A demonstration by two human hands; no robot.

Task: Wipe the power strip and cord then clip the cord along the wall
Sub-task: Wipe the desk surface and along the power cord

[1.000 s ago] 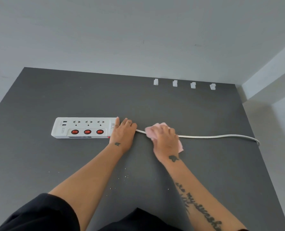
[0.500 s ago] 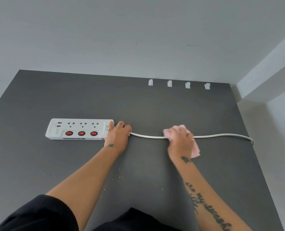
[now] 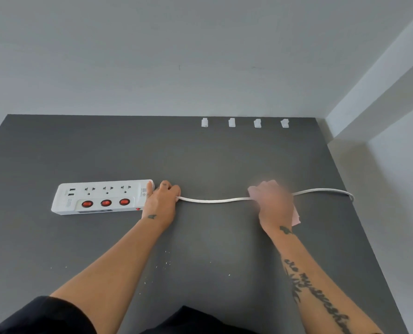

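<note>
Pink cloth [image 3: 296,216] in right hand [image 3: 273,206] fingers slid further along cord [image 3: 212,201]; left hand [image 3: 160,203] pins cord end.

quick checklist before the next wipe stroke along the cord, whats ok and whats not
1. Left hand pins the cord where it leaves the power strip: ok.
2. Right hand closed around the cord with the pink cloth: ok, though blurred by motion.
3. Cord ahead of the cloth, up to the table's right edge, lies free: ok.
4. Cord taut: not ok, it sags between the hands.
5. Four wall clips empty and ready: ok.
6. Strip unplugged: cannot tell.
</note>
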